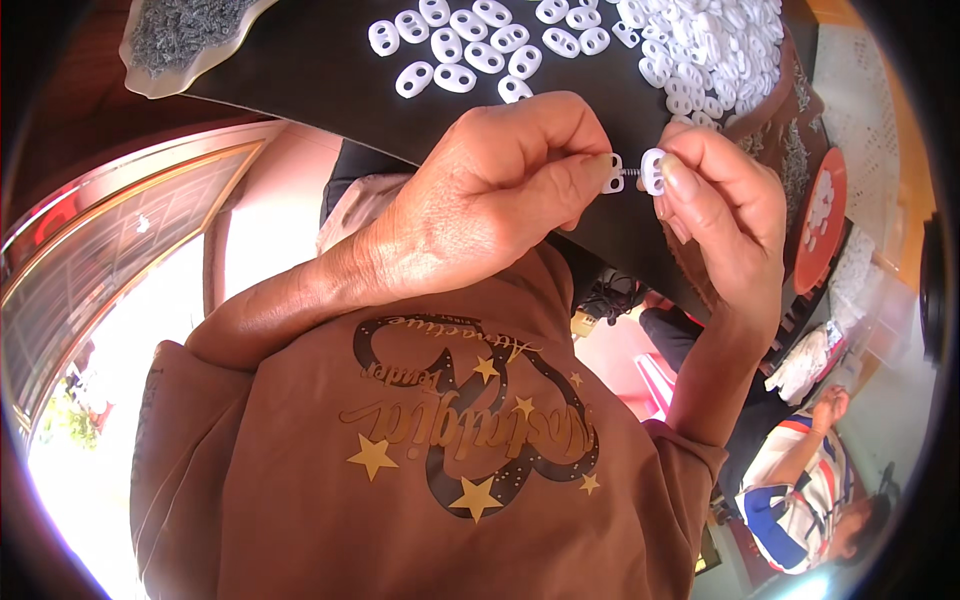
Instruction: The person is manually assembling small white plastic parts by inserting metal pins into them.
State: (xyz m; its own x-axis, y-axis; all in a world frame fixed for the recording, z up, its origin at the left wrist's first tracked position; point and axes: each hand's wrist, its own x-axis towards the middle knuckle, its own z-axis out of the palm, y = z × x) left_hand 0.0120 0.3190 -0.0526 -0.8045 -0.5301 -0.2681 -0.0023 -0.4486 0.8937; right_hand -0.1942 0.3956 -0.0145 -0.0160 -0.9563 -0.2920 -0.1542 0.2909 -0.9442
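Close to my chest, my left hand (495, 190) pinches a small white plastic cord-lock part (616, 174) with two holes in it. A thin metal spring (631, 173) bridges from it to a white oval cord-lock cap (653, 172). That cap is gripped between the thumb and fingers of my right hand (730, 205). The two white parts face each other, a short gap apart, and the spring shows in the gap. Loose white two-holed cord-lock pieces (455, 78) lie on the dark tabletop (330, 70) just beyond my hands.
At the back right rises a heap of white cord-lock pieces (720, 50). A pale tray of small springs (190, 35) sits at far left. Loose springs (795, 150) lie on brown cloth, beside a red dish (832, 215) with white parts. Another person (800, 490) sits at lower right.
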